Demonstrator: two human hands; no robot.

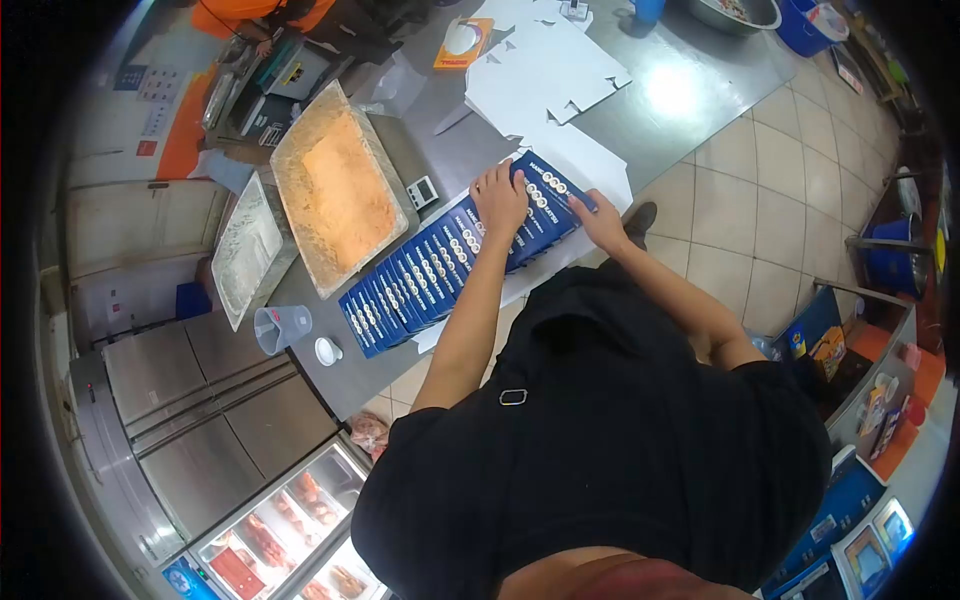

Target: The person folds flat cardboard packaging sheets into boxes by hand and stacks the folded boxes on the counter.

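A long overlapping row of blue printed cards (430, 268), with white lettering and round white marks, runs along the near table edge. Whether they are flat boxes or sheets I cannot tell. My left hand (500, 203) rests over the row's upper right part, its fingers bent at the far edge and its thumb beside the rightmost blue card (546, 205). On that card's right edge, my right hand (603, 224) is closed, thumb on top and fingers partly hidden. White cardboard (545, 75) lies beneath and beyond the row.
Left of the row stand a large tray of orange crumbs (345, 190), a tray of white powder (250, 245), a small timer (422, 191) and a clear plastic container (283, 328). A metal bowl (735, 18) sits far right. Another person (300, 22) is at the back left.
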